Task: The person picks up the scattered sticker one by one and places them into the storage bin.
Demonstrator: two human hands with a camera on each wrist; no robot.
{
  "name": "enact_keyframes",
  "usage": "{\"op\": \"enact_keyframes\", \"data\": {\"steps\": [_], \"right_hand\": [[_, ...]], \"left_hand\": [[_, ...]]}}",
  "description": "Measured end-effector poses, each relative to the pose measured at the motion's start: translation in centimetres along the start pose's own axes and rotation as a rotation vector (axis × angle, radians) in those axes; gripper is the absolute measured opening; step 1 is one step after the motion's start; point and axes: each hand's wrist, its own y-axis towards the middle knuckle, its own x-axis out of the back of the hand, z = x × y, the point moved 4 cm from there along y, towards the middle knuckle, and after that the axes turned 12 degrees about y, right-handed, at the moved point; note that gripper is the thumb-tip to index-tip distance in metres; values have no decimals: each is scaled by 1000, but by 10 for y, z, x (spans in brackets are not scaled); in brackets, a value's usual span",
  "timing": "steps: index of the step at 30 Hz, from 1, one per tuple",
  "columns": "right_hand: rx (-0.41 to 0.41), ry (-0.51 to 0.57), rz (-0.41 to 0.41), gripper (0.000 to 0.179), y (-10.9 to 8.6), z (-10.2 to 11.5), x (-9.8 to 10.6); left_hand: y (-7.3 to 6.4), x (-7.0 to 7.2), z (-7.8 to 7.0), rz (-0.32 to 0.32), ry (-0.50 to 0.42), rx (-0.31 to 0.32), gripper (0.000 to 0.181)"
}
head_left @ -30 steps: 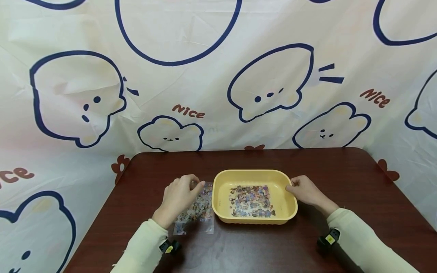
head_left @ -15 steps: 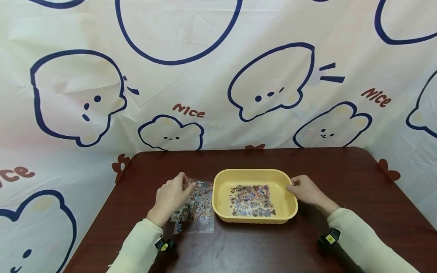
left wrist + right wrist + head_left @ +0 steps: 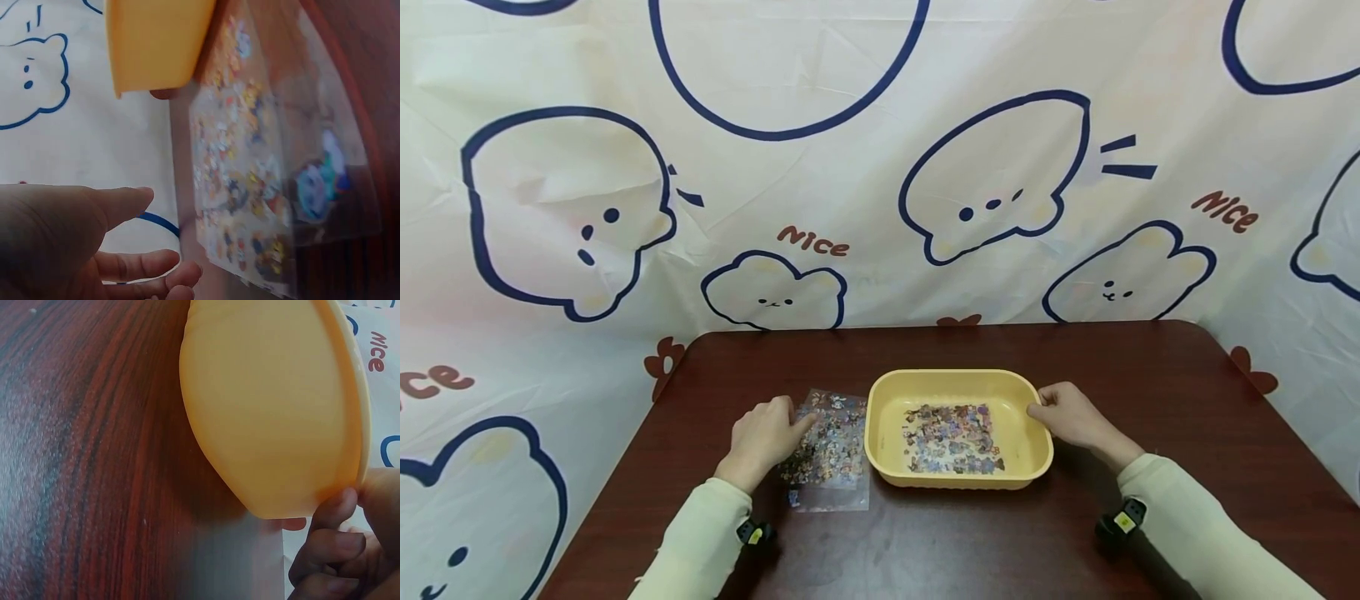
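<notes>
A yellow plastic basin sits on the table with a patch of tiny multicoloured pieces in it. My right hand pinches the basin's right rim, thumb over the edge and fingers outside, as the right wrist view also shows. Left of the basin lies a clear plastic bag of small colourful pieces, which look like cartoon stickers. At that bag's left side is my left hand, thumb and fingers apart. In the left wrist view nothing is between its fingers; whether they touch the bag I cannot tell.
The dark red-brown table has rounded far corners. A white cloth with blue cartoon outlines hangs behind and at the sides. A black wrist camera is strapped to the left wrist, and another to the right.
My left hand has drawn back left and lower from above the bag, uncovering more of it, and its thumb and fingers have parted. The right hand and basin have stayed put.
</notes>
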Motion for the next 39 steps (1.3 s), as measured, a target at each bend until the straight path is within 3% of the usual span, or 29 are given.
{"op": "enact_keyframes", "data": {"steps": [15, 31, 39], "right_hand": [[15, -12, 2, 33, 2, 2, 1], [22, 0, 7, 34, 0, 0, 0], [17, -2, 4, 32, 0, 1, 0]], "left_hand": [[2, -19, 6, 51, 120, 23, 57], [1, -26, 5, 50, -18, 28, 55], [0, -26, 11, 69, -37, 42, 49]]}}
